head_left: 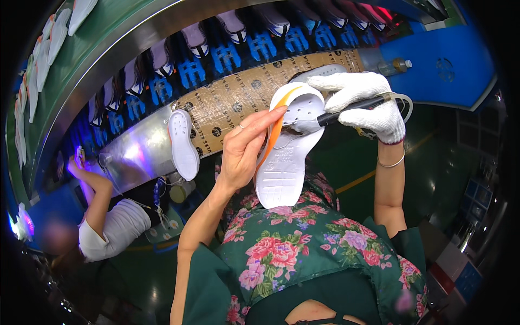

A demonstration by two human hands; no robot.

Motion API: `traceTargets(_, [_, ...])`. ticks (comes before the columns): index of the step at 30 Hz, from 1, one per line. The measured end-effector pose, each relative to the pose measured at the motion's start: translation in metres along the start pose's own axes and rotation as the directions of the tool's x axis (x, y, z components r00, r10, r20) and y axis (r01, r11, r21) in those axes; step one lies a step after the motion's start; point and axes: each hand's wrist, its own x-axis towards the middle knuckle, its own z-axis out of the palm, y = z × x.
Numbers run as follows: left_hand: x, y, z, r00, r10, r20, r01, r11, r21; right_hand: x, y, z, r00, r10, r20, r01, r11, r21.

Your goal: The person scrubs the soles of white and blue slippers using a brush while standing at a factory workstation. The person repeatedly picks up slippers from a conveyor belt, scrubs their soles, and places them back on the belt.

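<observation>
i see my bare left hand (244, 149) pinching the white shoe sole (284, 162) by its orange edge, over my lap. my gloved right hand (365, 97) closes on a black brush (346, 111) touching it. a loose pinch could let the sole twist, smearing outside the heel.

white sole (284, 168), orange edge | white knit glove (364, 97) | black brush (346, 111) | floral green apron (303, 249)

Beside the white shoe sole (286, 157), the brush (346, 111) tip is too small to make out; the co-worker's face (57, 238) is blurred.
</observation>
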Motion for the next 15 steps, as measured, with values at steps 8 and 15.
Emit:
traceTargets(8, [-0.003,-0.014,-0.013,0.994,0.103,0.032,-0.105,0.994,0.044,0.004,0.002,0.007,0.999,0.026,0.033,-0.024,0.998,-0.061])
traceTargets(15, [-0.006,-0.019,-0.017,0.991,0.12,0.061,-0.123,0.991,0.053,0.003,0.008,0.007,0.999,0.027,0.031,-0.027,1.0,0.004])
